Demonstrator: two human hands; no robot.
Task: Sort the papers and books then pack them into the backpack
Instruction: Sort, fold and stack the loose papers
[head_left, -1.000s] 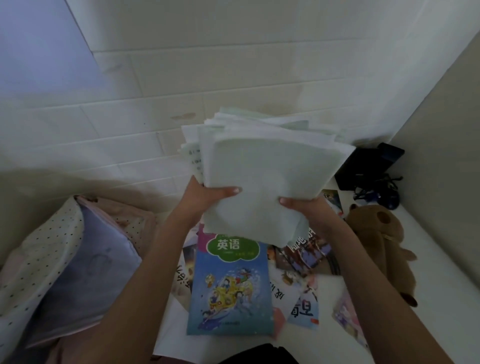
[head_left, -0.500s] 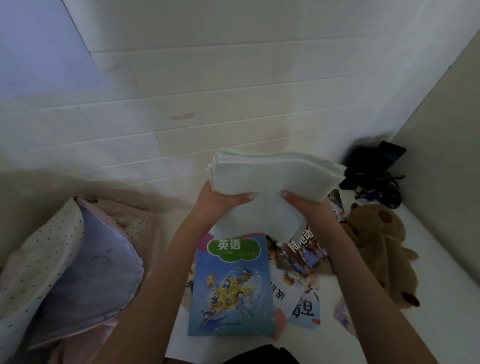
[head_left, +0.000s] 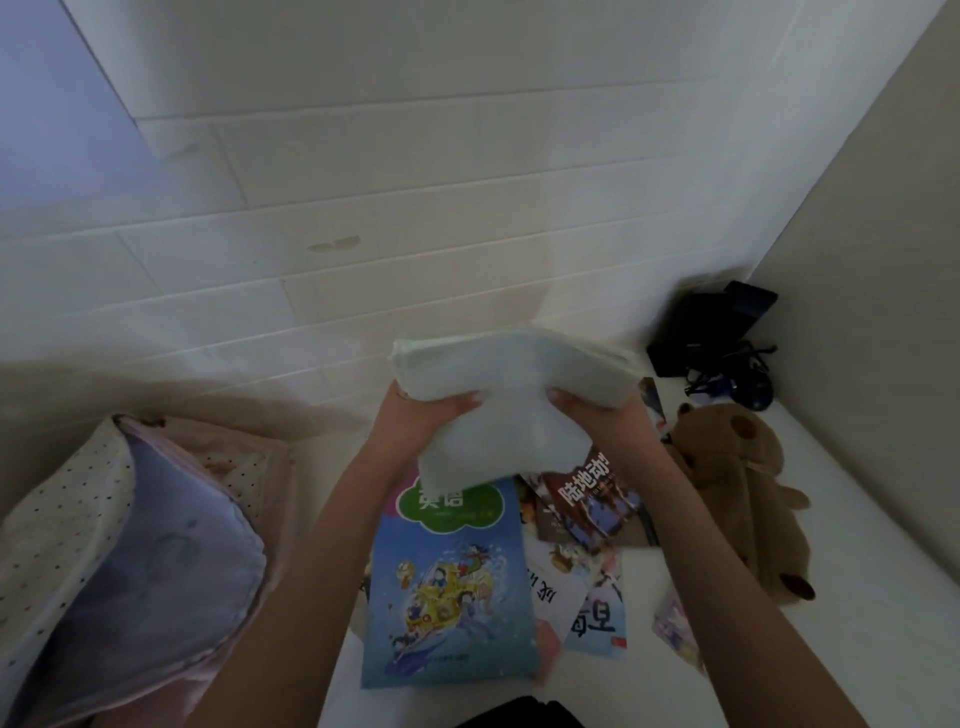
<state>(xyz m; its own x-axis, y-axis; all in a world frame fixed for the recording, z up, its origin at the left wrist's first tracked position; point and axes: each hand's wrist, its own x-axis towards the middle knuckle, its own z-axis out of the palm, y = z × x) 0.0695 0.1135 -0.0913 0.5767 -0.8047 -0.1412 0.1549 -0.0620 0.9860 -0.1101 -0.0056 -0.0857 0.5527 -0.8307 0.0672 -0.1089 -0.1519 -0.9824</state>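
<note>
Two hands: left hand (head_left: 421, 415) and right hand (head_left: 597, 421) each grip a lower corner of the paper stack (head_left: 506, 400), thumbs on top.
Backpack: pink backpack (head_left: 135, 530) lies at the desk's left edge, mouth seemingly open, though the dim view makes that uncertain.
Key relation: stack's long axis runs left to right above the desk's middle; backpack lies left of and below it, nearer the left hand.
Books: blue textbook (head_left: 447, 587) flat near the front edge; other books (head_left: 587, 499) fanned just right of it.
Toy: brown plush (head_left: 737, 488) toward the right edge.
</note>
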